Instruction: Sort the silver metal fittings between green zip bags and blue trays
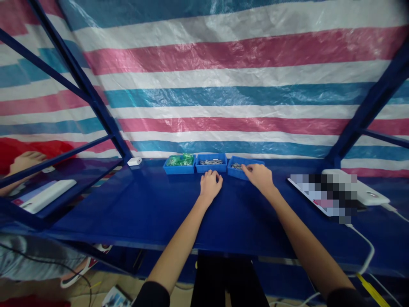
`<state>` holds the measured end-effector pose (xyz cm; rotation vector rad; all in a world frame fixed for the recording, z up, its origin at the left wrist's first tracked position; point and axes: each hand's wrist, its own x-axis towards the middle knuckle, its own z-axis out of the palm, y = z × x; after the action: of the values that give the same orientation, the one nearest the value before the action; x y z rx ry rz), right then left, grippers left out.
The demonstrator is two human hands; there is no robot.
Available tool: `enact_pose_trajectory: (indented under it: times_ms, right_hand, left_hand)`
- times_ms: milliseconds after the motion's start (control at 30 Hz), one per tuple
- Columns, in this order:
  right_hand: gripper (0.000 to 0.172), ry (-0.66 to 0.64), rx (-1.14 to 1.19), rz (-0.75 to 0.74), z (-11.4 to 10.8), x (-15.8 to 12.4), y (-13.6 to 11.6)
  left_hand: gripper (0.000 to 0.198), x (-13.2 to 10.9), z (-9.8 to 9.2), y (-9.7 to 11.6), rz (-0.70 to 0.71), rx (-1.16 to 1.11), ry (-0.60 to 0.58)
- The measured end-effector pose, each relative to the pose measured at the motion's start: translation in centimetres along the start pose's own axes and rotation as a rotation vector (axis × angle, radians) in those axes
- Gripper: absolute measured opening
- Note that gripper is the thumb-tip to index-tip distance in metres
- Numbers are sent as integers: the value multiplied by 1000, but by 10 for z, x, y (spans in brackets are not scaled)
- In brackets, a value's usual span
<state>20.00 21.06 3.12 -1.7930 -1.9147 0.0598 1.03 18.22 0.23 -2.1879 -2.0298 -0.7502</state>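
My left hand (211,186) is over the blue tabletop, just in front of the middle blue bin (211,169). Its fingers are curled, with thumb and forefinger closed together; whatever they hold is too small to make out. In that bin lie small grey metal-looking pieces (211,162). My right hand (260,175) reaches over the right blue bin (235,172), its fingertips pinched down among small silvery parts (237,166). What sits between those fingertips is hidden. To the left, a third blue bin (179,170) holds green, shiny pieces (180,160).
A blurred-out tablet-like device (306,194) and a white power bank (367,189) with cables lie at the right. A small white box (134,161) stands at the back left. Blue metal posts (108,119) frame the bench (143,209). Another person's hand (27,162) shows far left.
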Motion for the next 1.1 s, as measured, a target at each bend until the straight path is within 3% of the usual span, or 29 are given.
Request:
enact_pose_trajectory:
  times_ms: [100, 200, 333, 500, 700, 1100]
  right_hand:
    - [43, 19, 26, 120, -21, 3, 9]
    - [36, 81, 74, 173, -24, 7, 28]
    - [42, -52, 68, 216, -16, 10, 45]
    - [26, -150, -98, 127, -15, 12, 46]
    - [27, -309, -46, -25, -22, 13, 48]
    - [35, -59, 249, -75, -36, 9, 29]
  left_hand:
    - [17, -3, -6, 9, 66, -80, 32]
    - [17, -6, -12, 18, 183, -152, 35]
    - [30, -12, -15, 28, 353, -207, -35]
    - [37, -18, -8, 38, 448, -248, -144]
    - [41, -19, -4, 42, 432, -309, -226]
    - [52, -24, 5, 44, 421, -345, -349]
